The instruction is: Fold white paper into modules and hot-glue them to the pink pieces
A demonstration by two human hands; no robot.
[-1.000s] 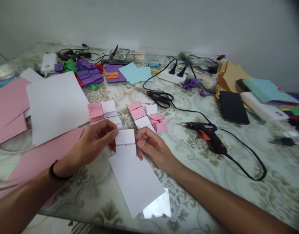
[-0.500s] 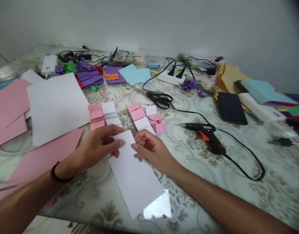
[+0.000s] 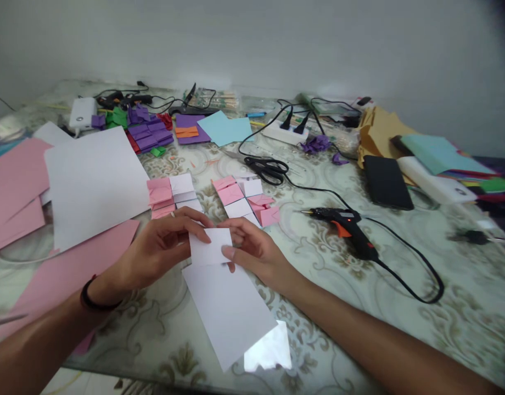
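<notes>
Both of my hands hold a small piece of white paper (image 3: 210, 249) over the table. My left hand (image 3: 164, 247) grips its left side, with fingertips bent over the front. On the right edge, the thumb of my right hand (image 3: 252, 252) presses the front while the other fingers sit behind. Just below lies a longer white sheet (image 3: 233, 318), its top end partly covered by the small piece. Beyond my hands are two panels of folded squares, a pink and white one (image 3: 162, 192) at left and another (image 3: 240, 203) at right.
A glue gun (image 3: 347, 225) with a looping cord lies right, and black-handled scissors (image 3: 269, 169) lie behind. White (image 3: 96, 186) and pink sheets (image 3: 17, 186) cover the left. A power strip (image 3: 285, 131), a black phone-like slab (image 3: 387, 182) and coloured papers (image 3: 445, 153) stand farther back.
My left fingers have moved from beside the small white paper to over its front. The piece now looks shorter and squarer, with a level top edge. The long sheet has stayed in place.
</notes>
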